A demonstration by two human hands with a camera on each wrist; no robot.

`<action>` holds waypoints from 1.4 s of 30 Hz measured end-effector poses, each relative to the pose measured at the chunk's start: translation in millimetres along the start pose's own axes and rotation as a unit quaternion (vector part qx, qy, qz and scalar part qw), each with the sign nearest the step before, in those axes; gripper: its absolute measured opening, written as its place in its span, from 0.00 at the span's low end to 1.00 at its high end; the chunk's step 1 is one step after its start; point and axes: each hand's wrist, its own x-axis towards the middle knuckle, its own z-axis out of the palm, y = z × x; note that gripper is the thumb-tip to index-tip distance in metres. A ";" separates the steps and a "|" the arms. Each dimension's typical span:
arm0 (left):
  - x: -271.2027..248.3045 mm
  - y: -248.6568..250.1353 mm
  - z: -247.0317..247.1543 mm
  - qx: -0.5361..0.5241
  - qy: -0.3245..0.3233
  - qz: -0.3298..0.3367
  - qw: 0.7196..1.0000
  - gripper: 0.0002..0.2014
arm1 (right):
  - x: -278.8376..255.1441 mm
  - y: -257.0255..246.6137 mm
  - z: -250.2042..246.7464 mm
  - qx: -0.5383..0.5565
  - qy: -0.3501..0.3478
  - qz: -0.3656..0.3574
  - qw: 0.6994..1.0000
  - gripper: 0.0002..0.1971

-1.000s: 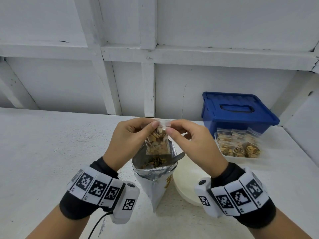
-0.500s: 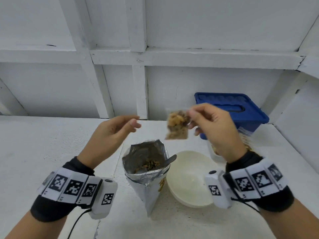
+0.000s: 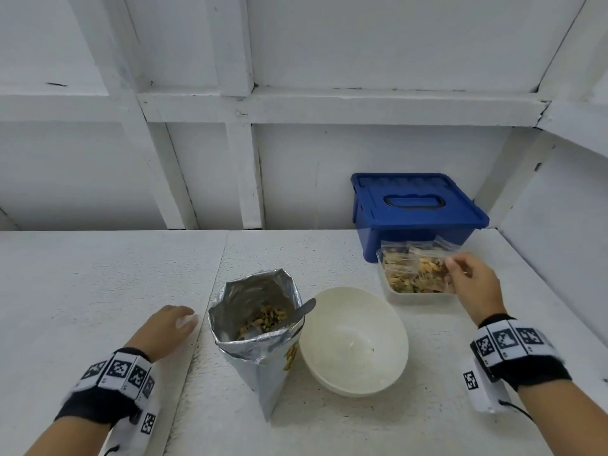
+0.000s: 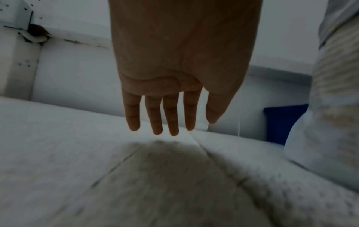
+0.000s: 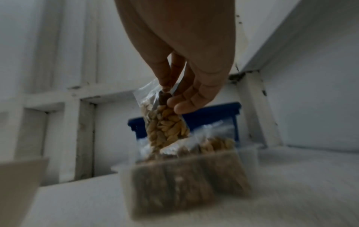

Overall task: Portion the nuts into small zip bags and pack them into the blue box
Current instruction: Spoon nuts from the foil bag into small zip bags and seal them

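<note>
My right hand [image 5: 186, 79] pinches a filled zip bag [image 5: 165, 124] by its top; its long axis hangs toward six o'clock, directly over the clear tub [image 5: 186, 181]. Left hand [image 3: 167, 330] slack.

Black wristbands [image 3: 526, 370] on both wrists, white square-code tags [image 3: 123, 370], white camera modules [image 3: 483, 390], thin black cables [image 3: 516, 408].

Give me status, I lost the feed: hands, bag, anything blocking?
Left hand open, empty, over table. Right hand pinching filled bag above clear tub of bags. Blue box lid shut.
</note>
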 end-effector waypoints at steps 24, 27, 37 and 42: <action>8.6 -13.7 18.5 0.029 -0.044 -0.001 0.999 0.34 | -77.7 -44.6 40.5 -0.118 -0.100 -0.166 0.974 0.13; 9.6 -16.1 18.5 0.032 -0.045 0.008 0.998 0.33 | -100.6 -53.0 59.7 -0.170 -0.291 -0.182 0.924 0.19; 5.3 -5.1 15.5 0.031 -0.038 -0.013 0.999 0.35 | -107.9 -49.2 86.0 -0.396 -0.421 -0.174 0.797 0.14; 2.2 -1.4 13.0 0.029 -0.044 -0.017 0.998 0.35 | -106.8 -46.9 79.8 -0.323 -0.435 -0.139 0.829 0.21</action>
